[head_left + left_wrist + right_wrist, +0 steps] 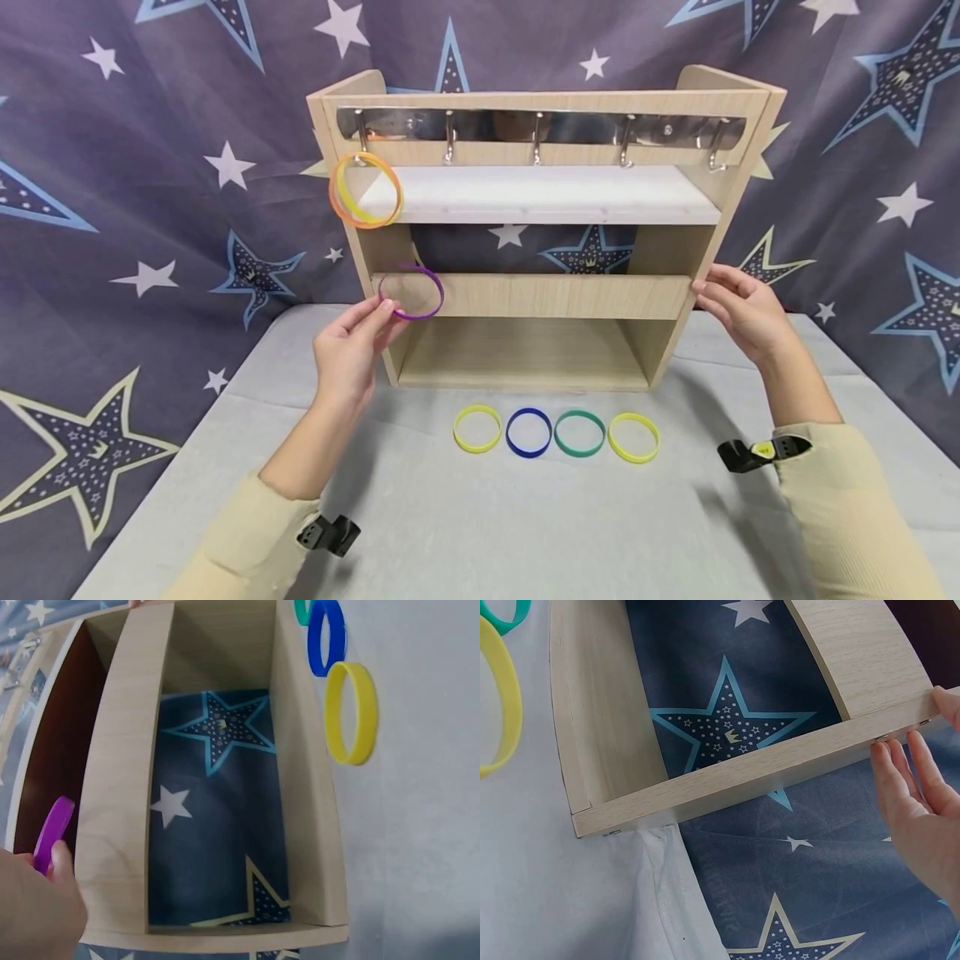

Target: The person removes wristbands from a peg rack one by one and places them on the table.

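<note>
My left hand (352,346) pinches a purple wristband (441,293) between thumb and fingertips, in front of the left end of the wooden shelf's (532,297) middle board. In the left wrist view the purple band (52,831) stands up from the fingertips. At the other side, my right hand (750,317) touches the shelf's right side panel, fairly straight fingers (896,776) along its outer face and the thumb at its front edge. An orange wristband (364,224) and a yellow one (342,185) hang together on the leftmost hook of the metal hook rail (495,127).
On the grey tabletop (525,525) before the shelf lie a yellow wristband (456,429), a blue one (508,433), a green one (557,433) and another yellow one (657,437) in a row. A star-patterned cloth (180,317) hangs behind.
</note>
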`<control>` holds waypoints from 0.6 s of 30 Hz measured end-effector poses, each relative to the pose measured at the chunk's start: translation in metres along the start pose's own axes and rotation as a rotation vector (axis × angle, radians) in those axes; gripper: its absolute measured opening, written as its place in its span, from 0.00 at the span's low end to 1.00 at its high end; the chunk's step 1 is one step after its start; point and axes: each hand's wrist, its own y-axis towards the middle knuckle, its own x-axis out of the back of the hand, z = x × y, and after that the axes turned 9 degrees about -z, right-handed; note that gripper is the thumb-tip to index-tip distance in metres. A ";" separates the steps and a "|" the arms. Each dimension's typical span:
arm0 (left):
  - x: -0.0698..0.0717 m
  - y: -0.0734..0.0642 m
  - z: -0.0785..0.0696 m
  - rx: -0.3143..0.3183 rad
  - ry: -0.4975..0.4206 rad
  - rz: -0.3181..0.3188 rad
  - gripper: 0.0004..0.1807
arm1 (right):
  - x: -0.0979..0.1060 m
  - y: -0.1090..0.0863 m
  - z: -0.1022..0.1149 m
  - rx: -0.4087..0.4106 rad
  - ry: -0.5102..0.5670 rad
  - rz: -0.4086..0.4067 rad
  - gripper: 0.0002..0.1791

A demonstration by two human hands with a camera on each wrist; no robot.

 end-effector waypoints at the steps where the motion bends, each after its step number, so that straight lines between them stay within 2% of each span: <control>1: 0.002 0.001 0.001 0.021 0.026 0.012 0.06 | 0.000 0.000 0.000 0.002 0.001 0.000 0.13; 5: 0.009 0.005 0.005 0.123 0.154 0.098 0.14 | 0.001 0.000 0.000 0.005 0.012 0.005 0.13; 9: 0.016 0.009 0.010 0.194 0.250 0.174 0.18 | 0.001 0.001 0.000 -0.003 0.015 0.009 0.13; 14: 0.026 0.014 0.017 0.220 0.336 0.250 0.24 | 0.002 0.001 -0.001 -0.007 0.013 0.008 0.13; 18: 0.034 0.020 0.023 0.228 0.387 0.306 0.25 | 0.002 0.001 -0.002 -0.001 0.020 0.012 0.14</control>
